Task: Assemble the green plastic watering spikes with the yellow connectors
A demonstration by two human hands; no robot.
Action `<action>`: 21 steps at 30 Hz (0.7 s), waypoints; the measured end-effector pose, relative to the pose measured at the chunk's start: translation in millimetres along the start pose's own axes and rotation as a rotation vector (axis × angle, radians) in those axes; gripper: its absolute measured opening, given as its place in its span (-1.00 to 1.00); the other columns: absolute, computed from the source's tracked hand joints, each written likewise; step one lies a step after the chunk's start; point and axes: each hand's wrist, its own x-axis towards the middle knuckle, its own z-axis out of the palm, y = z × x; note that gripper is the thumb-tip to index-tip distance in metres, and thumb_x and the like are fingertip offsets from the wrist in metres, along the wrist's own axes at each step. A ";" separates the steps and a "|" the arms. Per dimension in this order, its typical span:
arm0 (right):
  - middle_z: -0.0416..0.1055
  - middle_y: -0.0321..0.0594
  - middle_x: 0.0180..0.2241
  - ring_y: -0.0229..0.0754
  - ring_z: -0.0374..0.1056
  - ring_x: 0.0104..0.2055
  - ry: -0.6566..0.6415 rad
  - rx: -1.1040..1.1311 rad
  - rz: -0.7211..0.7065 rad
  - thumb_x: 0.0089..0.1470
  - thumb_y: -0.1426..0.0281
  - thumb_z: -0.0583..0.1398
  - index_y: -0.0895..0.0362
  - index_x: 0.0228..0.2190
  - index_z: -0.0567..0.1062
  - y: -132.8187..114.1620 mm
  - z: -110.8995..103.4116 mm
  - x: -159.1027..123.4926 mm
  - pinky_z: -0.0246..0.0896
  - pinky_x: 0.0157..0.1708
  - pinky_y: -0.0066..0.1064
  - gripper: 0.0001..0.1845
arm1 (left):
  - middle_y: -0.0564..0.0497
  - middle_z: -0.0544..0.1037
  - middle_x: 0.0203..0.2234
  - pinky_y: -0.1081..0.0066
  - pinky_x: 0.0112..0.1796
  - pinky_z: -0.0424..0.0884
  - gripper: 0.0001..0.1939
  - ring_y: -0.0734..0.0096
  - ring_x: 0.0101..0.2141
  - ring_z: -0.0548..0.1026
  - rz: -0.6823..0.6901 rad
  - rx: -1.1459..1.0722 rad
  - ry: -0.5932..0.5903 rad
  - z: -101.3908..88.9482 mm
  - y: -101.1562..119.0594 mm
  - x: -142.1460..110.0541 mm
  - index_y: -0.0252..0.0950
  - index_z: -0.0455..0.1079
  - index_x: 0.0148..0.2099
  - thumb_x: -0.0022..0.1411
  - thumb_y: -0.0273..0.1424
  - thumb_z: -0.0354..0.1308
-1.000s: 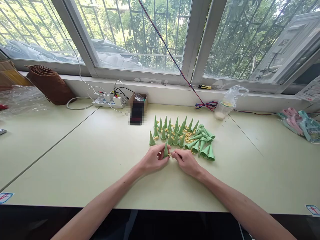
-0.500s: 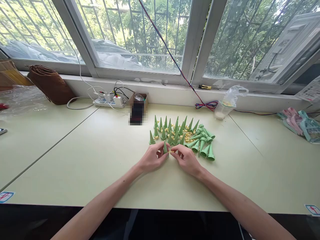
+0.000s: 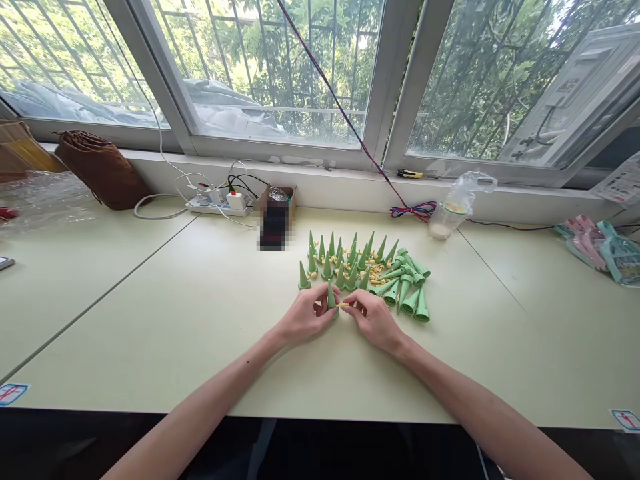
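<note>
My left hand (image 3: 309, 316) is closed around a green plastic cone spike (image 3: 331, 296), which stands upright with its point up. Between the thumb and fingers of my right hand (image 3: 374, 319) is a small yellow plastic piece (image 3: 343, 305), its tip against or very near the spike's right side; contact is hard to make out. Just behind my hands stand several upright green spikes (image 3: 327, 268) with yellow pieces at their sides. A loose pile of yellow pieces (image 3: 380, 274) lies among them. To the right, more green spikes (image 3: 407, 301) lie on their sides in a heap.
Along the window wall are a brown drawstring bag (image 3: 100, 170), a power strip (image 3: 220, 203) with cables, a small cardboard box (image 3: 287, 197) and a plastic bag with a cup (image 3: 453, 210). Pink and teal items (image 3: 600, 247) lie far right on the pale table (image 3: 175, 320).
Very little differs. The yellow piece in my right hand has shifted slightly against the green spike, while both arms stay in place.
</note>
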 end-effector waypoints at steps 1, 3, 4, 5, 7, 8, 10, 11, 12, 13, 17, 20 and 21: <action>0.45 -0.23 -0.37 -0.23 0.31 -0.42 -0.001 0.000 0.001 0.21 0.46 0.18 0.13 -0.35 0.46 0.3 0.0 0.0 0.19 -0.40 -0.42 -0.92 | 0.10 0.40 -0.49 0.53 -0.48 0.34 -0.82 0.55 -0.53 0.26 0.000 -0.003 0.001 0.1 0.2 -0.1 -0.31 0.37 -0.14 0.18 -0.43 0.13; 0.45 -0.23 -0.38 -0.22 0.31 -0.42 -0.006 0.001 0.002 0.21 0.46 0.18 0.13 -0.36 0.46 0.8 0.0 0.0 0.18 -0.40 -0.42 -0.92 | 0.10 0.40 -0.49 0.52 -0.47 0.34 -0.82 0.55 -0.52 0.26 -0.002 -0.009 -0.007 0.2 0.5 -0.3 -0.31 0.38 -0.14 0.18 -0.44 0.13; 0.45 -0.23 -0.39 -0.22 0.31 -0.42 -0.008 0.002 0.003 0.21 0.45 0.18 0.13 -0.36 0.46 0.9 0.0 0.0 0.18 -0.40 -0.42 -0.92 | 0.11 0.40 -0.50 0.52 -0.46 0.35 -0.82 0.55 -0.52 0.26 -0.003 -0.012 -0.011 0.2 0.6 -0.4 -0.31 0.38 -0.14 0.17 -0.44 0.13; 0.45 -0.23 -0.39 -0.22 0.31 -0.42 -0.011 0.003 0.005 0.21 0.46 0.18 0.13 -0.36 0.46 1.1 0.1 0.0 0.18 -0.40 -0.42 -0.91 | 0.11 0.39 -0.50 0.52 -0.46 0.35 -0.82 0.55 -0.52 0.26 -0.005 -0.015 -0.014 0.2 0.6 -0.6 -0.30 0.38 -0.14 0.17 -0.45 0.13; 0.45 -0.23 -0.39 -0.22 0.31 -0.42 -0.014 0.003 0.007 0.20 0.46 0.18 0.14 -0.36 0.46 1.3 0.2 -0.1 0.18 -0.40 -0.42 -0.92 | 0.12 0.38 -0.51 0.52 -0.46 0.35 -0.81 0.55 -0.53 0.26 -0.007 -0.017 -0.016 0.4 0.5 -1.1 -0.30 0.38 -0.13 0.16 -0.46 0.12; 0.45 -0.24 -0.40 -0.22 0.31 -0.42 -0.015 0.001 0.008 0.20 0.47 0.18 0.14 -0.37 0.46 1.5 0.3 -0.1 0.17 -0.40 -0.42 -0.92 | 0.13 0.37 -0.52 0.52 -0.46 0.35 -0.80 0.55 -0.53 0.25 -0.006 -0.015 -0.014 0.5 0.4 -1.4 -0.30 0.38 -0.12 0.16 -0.46 0.12; 0.45 -0.24 -0.40 -0.23 0.30 -0.43 -0.018 -0.001 0.007 0.19 0.48 0.18 0.14 -0.37 0.46 2.0 0.3 -0.2 0.17 -0.40 -0.43 -0.92 | 0.14 0.34 -0.54 0.52 -0.46 0.35 -0.79 0.55 -0.53 0.25 -0.002 -0.007 -0.014 0.8 0.3 -1.8 -0.30 0.38 -0.12 0.16 -0.47 0.12; 0.45 -0.24 -0.41 -0.23 0.31 -0.43 -0.021 -0.003 0.007 0.19 0.48 0.18 0.14 -0.37 0.46 2.3 0.3 -0.3 0.16 -0.40 -0.43 -0.92 | 0.15 0.33 -0.55 0.52 -0.45 0.35 -0.79 0.55 -0.54 0.25 0.001 -0.002 -0.014 0.9 0.3 -1.9 -0.30 0.37 -0.12 0.16 -0.47 0.12; 0.45 -0.24 -0.41 -0.23 0.31 -0.43 -0.023 -0.005 0.007 0.19 0.48 0.18 0.14 -0.37 0.46 2.7 0.3 -0.4 0.16 -0.40 -0.43 -0.92 | 0.15 0.32 -0.56 0.52 -0.45 0.35 -0.79 0.55 -0.54 0.25 0.003 0.003 -0.016 0.9 0.3 -2.0 -0.30 0.37 -0.11 0.16 -0.47 0.11; 0.45 -0.24 -0.41 -0.23 0.31 -0.43 -0.025 -0.007 0.008 0.19 0.47 0.18 0.14 -0.37 0.46 3.0 0.2 -0.6 0.16 -0.40 -0.43 -0.92 | 0.15 0.32 -0.56 0.52 -0.45 0.35 -0.79 0.55 -0.54 0.25 0.007 0.008 -0.018 0.9 0.4 -2.0 -0.30 0.37 -0.11 0.16 -0.47 0.11; 0.45 -0.24 -0.42 -0.23 0.30 -0.43 -0.031 -0.014 0.011 0.20 0.46 0.18 0.14 -0.37 0.47 4.2 0.4 -1.3 0.15 -0.40 -0.43 -0.91 | 0.14 0.32 -0.54 0.51 -0.45 0.37 -0.78 0.55 -0.54 0.25 0.020 0.026 -0.019 0.8 0.6 -2.0 -0.30 0.36 -0.10 0.17 -0.46 0.11; 0.45 -0.24 -0.42 -0.23 0.30 -0.43 -0.035 -0.015 0.015 0.21 0.44 0.17 0.14 -0.38 0.47 4.6 0.9 -1.4 0.15 -0.40 -0.43 -0.89 | 0.15 0.30 -0.55 0.51 -0.43 0.38 -0.79 0.55 -0.54 0.26 0.026 0.045 -0.017 1.0 0.2 -2.1 -0.30 0.37 -0.10 0.18 -0.46 0.10; 0.45 -0.24 -0.43 -0.23 0.30 -0.44 -0.038 -0.017 0.015 0.21 0.44 0.17 0.14 -0.38 0.47 4.6 0.9 -1.4 0.15 -0.40 -0.43 -0.89 | 0.15 0.29 -0.56 0.51 -0.43 0.38 -0.79 0.55 -0.54 0.26 0.028 0.050 -0.018 1.1 0.0 -2.1 -0.30 0.38 -0.10 0.18 -0.45 0.11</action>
